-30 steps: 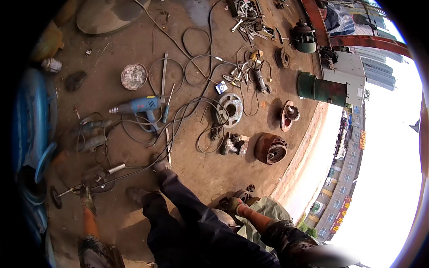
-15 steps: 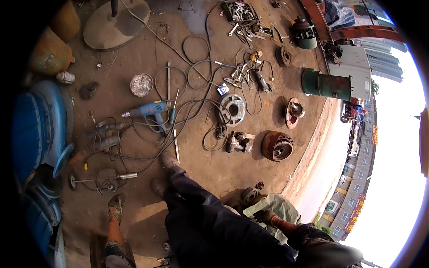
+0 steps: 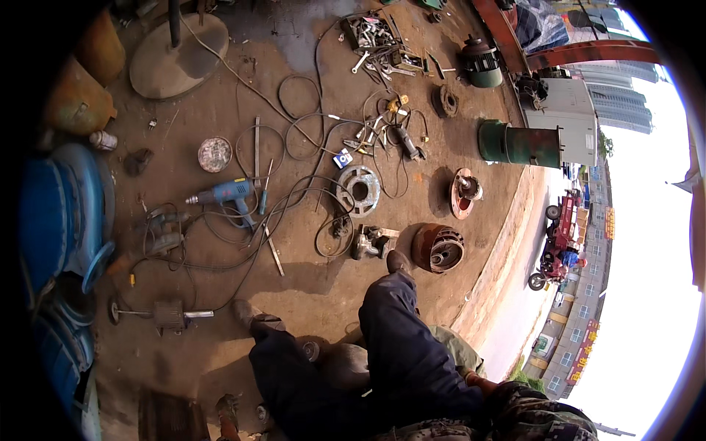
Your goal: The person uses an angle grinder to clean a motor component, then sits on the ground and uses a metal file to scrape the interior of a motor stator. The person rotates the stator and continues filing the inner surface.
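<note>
My left hand (image 3: 227,404), in a dark patterned glove, hangs low by the bottom edge, beside a dark wooden stool-like thing (image 3: 170,416). Its fingers are too small and shaded to make out. My right forearm (image 3: 479,383) shows at lower right, but the right hand is mostly hidden behind my trouser leg. Next to it a pale green cloth (image 3: 457,349) spreads beyond my knee. Near my left foot lies a small motor with a long shaft (image 3: 169,314). By my right foot are a metal clamp-like part (image 3: 375,242) and a rusty round housing (image 3: 438,248).
A blue heat gun (image 3: 228,192), tangled cables, a ring-shaped casting (image 3: 359,191) and a toolbox (image 3: 370,33) lie ahead on the dirt floor. Blue machinery (image 3: 70,220) stands left. A green cylinder (image 3: 518,143) is far right, near a red three-wheeler (image 3: 562,231).
My right leg has swung forward and right, and my feet are wider apart. My left hand has dropped toward the bottom edge. My right hand has gone behind the leg. A red three-wheeler has come into view.
</note>
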A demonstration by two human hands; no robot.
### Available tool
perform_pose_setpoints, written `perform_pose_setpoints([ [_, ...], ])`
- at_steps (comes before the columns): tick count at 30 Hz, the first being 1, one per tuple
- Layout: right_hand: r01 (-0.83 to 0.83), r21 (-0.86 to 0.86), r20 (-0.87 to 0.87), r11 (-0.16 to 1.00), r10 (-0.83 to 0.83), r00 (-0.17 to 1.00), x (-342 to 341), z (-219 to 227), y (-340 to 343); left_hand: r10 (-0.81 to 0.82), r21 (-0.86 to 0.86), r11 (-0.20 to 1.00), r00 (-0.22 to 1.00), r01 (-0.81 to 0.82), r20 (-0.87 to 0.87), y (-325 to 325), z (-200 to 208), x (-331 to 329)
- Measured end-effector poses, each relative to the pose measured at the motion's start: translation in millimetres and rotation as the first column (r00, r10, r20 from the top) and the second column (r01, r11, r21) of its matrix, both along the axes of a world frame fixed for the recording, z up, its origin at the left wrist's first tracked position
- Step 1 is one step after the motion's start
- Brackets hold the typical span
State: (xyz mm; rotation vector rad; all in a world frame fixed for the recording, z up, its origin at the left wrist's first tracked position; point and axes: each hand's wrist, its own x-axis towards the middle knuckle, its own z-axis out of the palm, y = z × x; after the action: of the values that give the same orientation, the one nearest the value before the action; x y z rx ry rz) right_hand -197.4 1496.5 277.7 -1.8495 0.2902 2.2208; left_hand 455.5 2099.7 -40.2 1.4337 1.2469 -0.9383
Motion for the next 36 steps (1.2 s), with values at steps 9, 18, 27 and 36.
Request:
perform_pose_setpoints([
  [9, 0.866, -0.109, 0.637, 0.488, -0.634, 0.438, 299.1, -103.9, -276.1, -0.021, -0.075, 0.997, 0.995, 0.029, 0.102, -203.6, 14.2, 0.5],
  [18, 0.982, 0.174, 0.680, 0.070, -0.730, -0.068, 598.6, -439.3, -585.3, 0.012, -0.387, 0.912, 0.954, -0.133, -0.301, -558.8, -94.7, -170.0],
  [27, 0.506, -0.037, 0.856, 0.862, -0.234, 0.461, 772.7, -678.1, -834.8, 0.043, 0.204, 0.979, 0.981, -0.004, -0.190, -811.9, -309.5, -444.1],
  [36, 0.413, -0.077, 0.885, 0.908, -0.128, 0.448, 751.9, -721.6, -874.8, 0.071, 0.132, 0.987, 0.984, -0.093, 0.162, -797.3, -315.7, -392.1],
])
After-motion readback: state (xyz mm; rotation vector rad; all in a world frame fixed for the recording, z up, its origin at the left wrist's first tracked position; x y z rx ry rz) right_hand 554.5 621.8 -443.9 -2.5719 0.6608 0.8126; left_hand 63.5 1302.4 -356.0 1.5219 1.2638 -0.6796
